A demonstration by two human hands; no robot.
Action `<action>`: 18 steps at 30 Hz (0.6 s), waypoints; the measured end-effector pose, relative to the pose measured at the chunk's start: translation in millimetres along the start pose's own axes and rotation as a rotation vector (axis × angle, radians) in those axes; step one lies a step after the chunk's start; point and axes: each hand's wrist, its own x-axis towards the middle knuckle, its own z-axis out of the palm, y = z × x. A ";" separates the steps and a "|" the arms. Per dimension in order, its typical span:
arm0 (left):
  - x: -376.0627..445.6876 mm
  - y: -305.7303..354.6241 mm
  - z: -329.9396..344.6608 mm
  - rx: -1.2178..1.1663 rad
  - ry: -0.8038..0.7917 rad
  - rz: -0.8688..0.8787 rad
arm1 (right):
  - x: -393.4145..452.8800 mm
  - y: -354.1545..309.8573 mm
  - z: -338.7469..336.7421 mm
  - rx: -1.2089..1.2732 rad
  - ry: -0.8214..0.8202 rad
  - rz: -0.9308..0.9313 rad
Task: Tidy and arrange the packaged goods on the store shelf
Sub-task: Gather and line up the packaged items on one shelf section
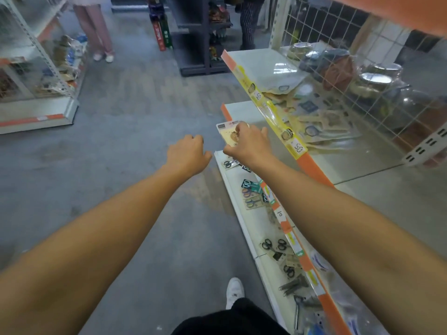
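Reaching forward at the middle of the frame, the right hand (246, 143) is pinching a flat carded packet (228, 134) between curled fingers, holding it just off the front edge of the middle shelf (338, 160) at centre right. Its print is too blurred to read. The left hand (187, 153) is hovering beside it over the grey floor (121, 117), fingers curled loosely and holding nothing. On the middle shelf, behind a yellow price strip (273, 110), a loose pile of similar flat packets (321, 122) is lying against the wire mesh back (338, 56); two white tags on the strip are showing what looks like "50". Through the mesh in the upper right, steel pots with lids (377, 78) are sitting wrapped in clear plastic. The lowest shelf (242, 213), running toward the bottom right, is carrying carded scissors (251, 197) in small scattered groups, and a tag on the orange edge above it is reading "10". A white shoe (234, 290) is standing on the floor at bottom centre.
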 end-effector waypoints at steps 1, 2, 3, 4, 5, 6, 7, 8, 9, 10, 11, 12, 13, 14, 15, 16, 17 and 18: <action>11.4 2.0 -1.9 0.005 0.002 -0.001 | 14.1 1.9 -0.9 -0.001 0.011 -0.014; 21.0 3.8 -4.1 0.011 0.009 0.000 | 25.4 2.8 -2.9 -0.003 0.028 -0.025; 30.7 4.9 -6.5 0.012 0.019 0.000 | 35.8 3.0 -4.8 0.003 0.035 -0.024; 40.7 4.8 -8.7 0.010 0.025 -0.008 | 47.0 2.4 -5.9 0.006 0.029 -0.017; 49.5 3.3 -9.4 0.003 0.031 -0.024 | 57.6 1.4 -4.5 -0.004 0.017 -0.018; 57.2 0.7 -8.6 -0.006 0.035 -0.042 | 67.7 0.1 -1.5 -0.022 0.008 -0.028; 63.9 -2.7 -6.7 -0.011 0.036 -0.059 | 77.6 -0.9 3.1 -0.036 -0.001 -0.042; 70.2 -6.6 -3.7 -0.012 0.032 -0.073 | 86.3 -2.5 7.8 -0.036 -0.014 -0.051; 76.6 -10.9 -0.6 -0.012 0.025 -0.082 | 94.6 -4.7 12.8 -0.028 -0.027 -0.056; 83.1 -15.5 1.9 -0.010 0.019 -0.091 | 102.6 -7.6 17.8 -0.024 -0.032 -0.063; 90.3 -20.9 3.5 -0.009 0.017 -0.100 | 110.3 -10.8 22.9 -0.027 -0.038 -0.069; 98.2 -26.7 4.4 -0.009 0.013 -0.110 | 117.2 -14.8 26.5 -0.026 -0.047 -0.070; 106.7 -32.7 5.8 -0.011 0.004 -0.120 | 124.0 -19.0 30.1 -0.018 -0.059 -0.064; 115.9 -38.9 7.8 -0.012 -0.002 -0.125 | 131.8 -22.8 34.7 -0.009 -0.070 -0.056; 126.0 -44.4 9.5 -0.011 0.000 -0.125 | 140.8 -26.6 39.2 0.001 -0.080 -0.048; 136.6 -49.8 10.8 -0.008 0.001 -0.121 | 150.5 -30.6 43.3 0.012 -0.087 -0.044; 147.4 -54.8 12.1 -0.005 0.002 -0.115 | 160.5 -34.8 47.5 0.018 -0.093 -0.040; 158.8 -60.7 13.0 -0.008 0.003 -0.109 | 170.5 -39.8 50.0 0.018 -0.092 -0.036</action>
